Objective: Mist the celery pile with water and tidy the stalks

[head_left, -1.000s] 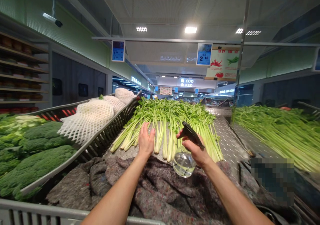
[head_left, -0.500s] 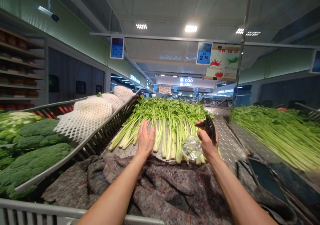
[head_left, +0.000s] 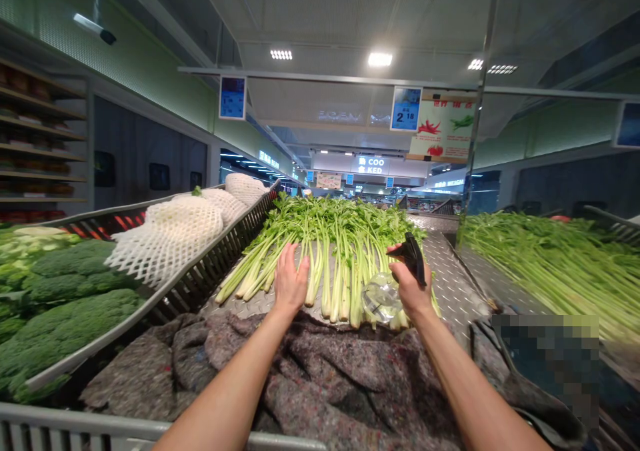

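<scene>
Rows of celery (head_left: 327, 257) lie across the metal display, leaves at the back and pale stalk ends toward me. My right hand (head_left: 415, 291) is wrapped round the neck of a spray bottle with a black trigger head (head_left: 414, 259) and a clear body (head_left: 382, 299); its nozzle points left over the celery. My left hand (head_left: 291, 277) has its fingers stretched out with nothing in them, above the left part of the celery. Whether its fingertips touch the stalks I cannot tell. A crumpled grey-brown felt cloth (head_left: 320, 377) lies beneath my forearms.
On the left stands a black crate (head_left: 200, 271) beside broccoli (head_left: 75, 307) and vegetables in white foam nets (head_left: 167, 234). A mirror (head_left: 545, 251) on the right reflects the celery. A grey rail (head_left: 90, 424) runs along the front. Blue price signs (head_left: 405, 109) hang overhead.
The camera view has shifted very slightly. My right hand with the spray bottle sits a touch further left; my left hand and the celery look the same.
</scene>
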{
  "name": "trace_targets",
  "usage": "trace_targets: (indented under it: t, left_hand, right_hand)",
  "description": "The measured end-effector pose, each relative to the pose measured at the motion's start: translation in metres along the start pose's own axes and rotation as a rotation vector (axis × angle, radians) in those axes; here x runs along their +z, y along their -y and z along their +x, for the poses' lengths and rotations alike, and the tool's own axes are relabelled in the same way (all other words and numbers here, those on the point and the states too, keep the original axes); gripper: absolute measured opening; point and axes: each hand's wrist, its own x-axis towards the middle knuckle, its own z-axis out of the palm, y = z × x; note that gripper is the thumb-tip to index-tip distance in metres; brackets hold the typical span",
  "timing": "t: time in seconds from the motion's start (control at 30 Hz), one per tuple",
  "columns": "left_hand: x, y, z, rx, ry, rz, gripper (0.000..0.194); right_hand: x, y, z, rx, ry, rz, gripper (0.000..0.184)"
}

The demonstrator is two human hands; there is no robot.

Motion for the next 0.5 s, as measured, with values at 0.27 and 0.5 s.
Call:
trace_targets:
  t: [0.27,0.5]
  left_hand:
    - [0.000,-0.001,-0.001,0.009,0.019,0.046,0.044]
    - [0.000,-0.001,0.000,-0.013,0.011,0.017,0.043]
  right_hand:
    - [-0.002,-0.012,0.007,0.100,-0.074,0.048,0.024]
    - [-0.014,-0.017,0.014,0.095,-0.200,-0.205,0.031]
